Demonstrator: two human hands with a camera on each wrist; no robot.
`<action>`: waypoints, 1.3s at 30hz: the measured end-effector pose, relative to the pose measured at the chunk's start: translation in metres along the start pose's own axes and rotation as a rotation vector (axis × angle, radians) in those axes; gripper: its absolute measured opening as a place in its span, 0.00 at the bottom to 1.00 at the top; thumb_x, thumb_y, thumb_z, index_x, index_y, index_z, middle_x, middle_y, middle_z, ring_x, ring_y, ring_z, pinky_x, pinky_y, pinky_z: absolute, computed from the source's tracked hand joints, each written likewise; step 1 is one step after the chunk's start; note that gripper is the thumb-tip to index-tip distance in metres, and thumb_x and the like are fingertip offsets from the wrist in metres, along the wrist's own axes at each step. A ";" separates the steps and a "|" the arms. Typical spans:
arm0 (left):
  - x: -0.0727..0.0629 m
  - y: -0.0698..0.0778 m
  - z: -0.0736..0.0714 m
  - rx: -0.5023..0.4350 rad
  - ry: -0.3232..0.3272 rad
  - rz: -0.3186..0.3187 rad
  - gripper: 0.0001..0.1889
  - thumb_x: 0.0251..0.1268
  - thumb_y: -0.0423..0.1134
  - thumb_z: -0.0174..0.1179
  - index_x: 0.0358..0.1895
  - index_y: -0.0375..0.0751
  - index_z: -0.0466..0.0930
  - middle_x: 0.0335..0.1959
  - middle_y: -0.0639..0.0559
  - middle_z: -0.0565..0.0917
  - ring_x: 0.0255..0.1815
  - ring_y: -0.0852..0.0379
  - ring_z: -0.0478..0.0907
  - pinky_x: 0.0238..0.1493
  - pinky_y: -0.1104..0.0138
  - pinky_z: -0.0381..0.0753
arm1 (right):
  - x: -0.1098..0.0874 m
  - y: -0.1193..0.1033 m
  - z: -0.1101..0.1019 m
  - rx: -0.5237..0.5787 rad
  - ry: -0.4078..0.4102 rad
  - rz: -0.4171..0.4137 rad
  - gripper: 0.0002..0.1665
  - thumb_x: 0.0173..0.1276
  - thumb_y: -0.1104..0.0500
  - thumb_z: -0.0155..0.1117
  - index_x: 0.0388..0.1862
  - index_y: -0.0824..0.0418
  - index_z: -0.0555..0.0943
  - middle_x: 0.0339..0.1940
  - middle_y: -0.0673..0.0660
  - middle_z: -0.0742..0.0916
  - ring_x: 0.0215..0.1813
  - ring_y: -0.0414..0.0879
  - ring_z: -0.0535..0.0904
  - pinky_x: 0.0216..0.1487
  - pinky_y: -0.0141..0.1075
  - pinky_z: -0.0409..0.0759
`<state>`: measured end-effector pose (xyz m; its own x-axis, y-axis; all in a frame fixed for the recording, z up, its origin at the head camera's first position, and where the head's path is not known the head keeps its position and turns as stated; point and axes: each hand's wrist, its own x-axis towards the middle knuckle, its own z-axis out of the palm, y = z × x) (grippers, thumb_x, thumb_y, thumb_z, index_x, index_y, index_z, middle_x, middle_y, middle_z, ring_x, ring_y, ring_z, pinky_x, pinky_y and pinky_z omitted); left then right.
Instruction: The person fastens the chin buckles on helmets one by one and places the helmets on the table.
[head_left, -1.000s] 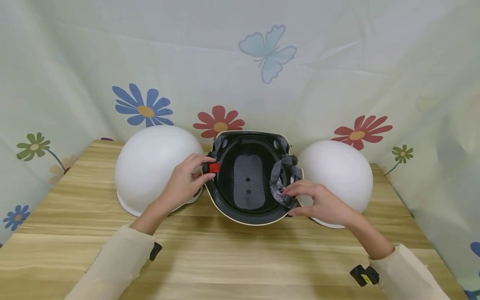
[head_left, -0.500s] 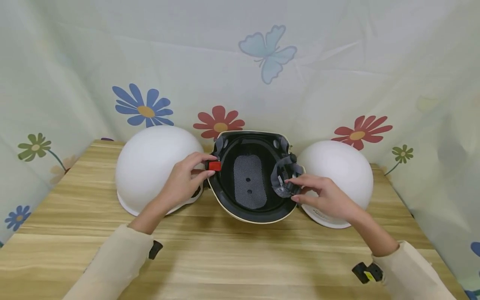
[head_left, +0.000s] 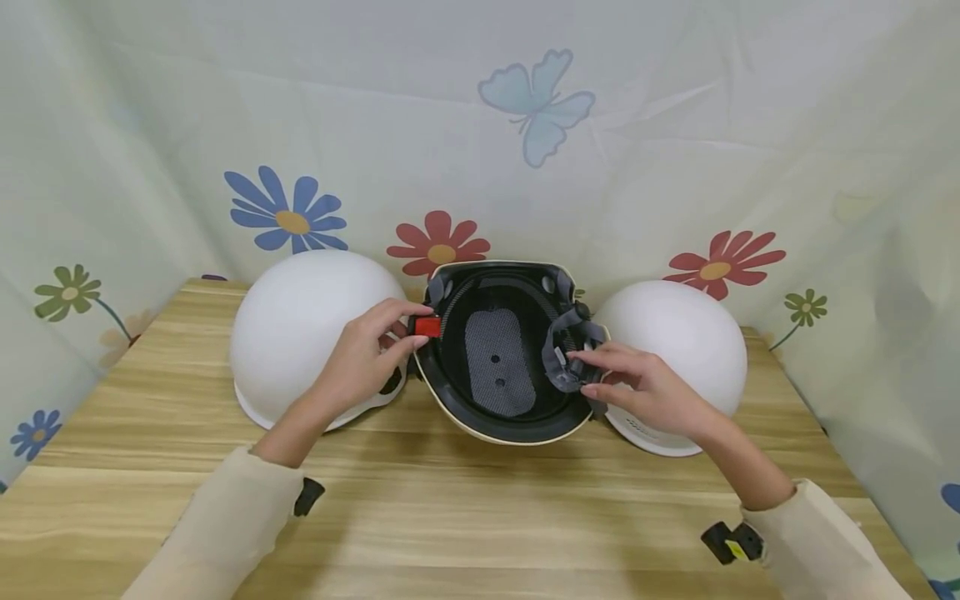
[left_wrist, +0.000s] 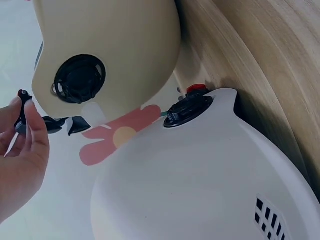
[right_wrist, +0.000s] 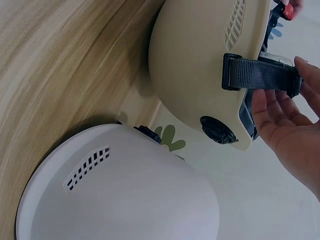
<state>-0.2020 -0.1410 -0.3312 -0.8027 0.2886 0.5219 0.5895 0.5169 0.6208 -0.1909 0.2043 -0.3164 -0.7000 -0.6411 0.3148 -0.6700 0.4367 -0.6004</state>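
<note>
A beige helmet [head_left: 457, 421] lies upside down in the middle of the table, its black lining and grey mesh pad [head_left: 498, 358] facing up. At its left rim my left hand [head_left: 363, 350] pinches a red and black buckle [head_left: 427, 326] between thumb and fingers. Across the opening, my right hand [head_left: 652, 392] holds the black end of a grey chin strap [right_wrist: 265, 74], which loops over the right rim. The right wrist view shows that strap running through a black clip [right_wrist: 231, 72] on the shell, with the thumb and fingers on its far end.
White helmets stand dome up on both sides, one at the left [head_left: 307, 333] and one at the right [head_left: 675, 350], close beside the beige one. A wooden table [head_left: 480, 517] lies under all, with a flowered cloth [head_left: 660, 167] hanging behind.
My right hand has moved slightly up and right, shifting the strap. My left hand has lifted the red buckle a little. The beige helmet's near rim sits slightly higher.
</note>
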 end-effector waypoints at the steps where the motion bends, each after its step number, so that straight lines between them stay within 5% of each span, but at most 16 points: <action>1: 0.000 0.000 0.000 -0.013 -0.002 -0.003 0.18 0.57 0.30 0.61 0.52 0.36 0.76 0.42 0.46 0.78 0.32 0.56 0.77 0.33 0.65 0.79 | 0.000 0.000 0.000 -0.003 -0.002 -0.003 0.23 0.60 0.68 0.62 0.56 0.67 0.75 0.38 0.51 0.78 0.32 0.40 0.70 0.30 0.30 0.72; 8: 0.000 0.000 0.001 -0.107 -0.011 0.004 0.18 0.57 0.27 0.61 0.52 0.34 0.75 0.42 0.45 0.77 0.28 0.55 0.78 0.32 0.70 0.79 | 0.005 -0.002 0.002 -0.014 0.014 -0.012 0.22 0.59 0.68 0.63 0.54 0.68 0.76 0.31 0.50 0.75 0.29 0.40 0.68 0.26 0.30 0.69; 18: 0.004 0.006 0.000 -0.077 -0.015 0.020 0.20 0.57 0.28 0.60 0.54 0.34 0.73 0.41 0.44 0.77 0.28 0.57 0.78 0.31 0.68 0.79 | 0.020 -0.011 0.005 0.178 0.043 0.055 0.18 0.55 0.76 0.63 0.44 0.73 0.71 0.38 0.62 0.78 0.36 0.42 0.77 0.35 0.30 0.77; 26: 0.007 0.014 0.002 -0.078 -0.045 0.004 0.19 0.57 0.27 0.60 0.53 0.35 0.73 0.35 0.45 0.79 0.27 0.57 0.78 0.32 0.67 0.79 | 0.035 -0.017 0.006 0.135 0.049 0.060 0.19 0.53 0.74 0.65 0.44 0.70 0.73 0.38 0.60 0.79 0.37 0.46 0.78 0.39 0.31 0.78; 39: 0.008 0.013 0.007 -0.063 -0.067 0.052 0.17 0.58 0.27 0.59 0.52 0.34 0.74 0.46 0.43 0.75 0.30 0.57 0.76 0.32 0.68 0.79 | 0.048 -0.021 0.010 0.063 0.053 0.021 0.18 0.53 0.73 0.66 0.45 0.70 0.76 0.36 0.58 0.79 0.32 0.46 0.76 0.33 0.31 0.76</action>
<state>-0.2013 -0.1264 -0.3229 -0.7741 0.3676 0.5155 0.6331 0.4485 0.6309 -0.2081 0.1585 -0.2959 -0.7270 -0.5972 0.3388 -0.6392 0.4084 -0.6517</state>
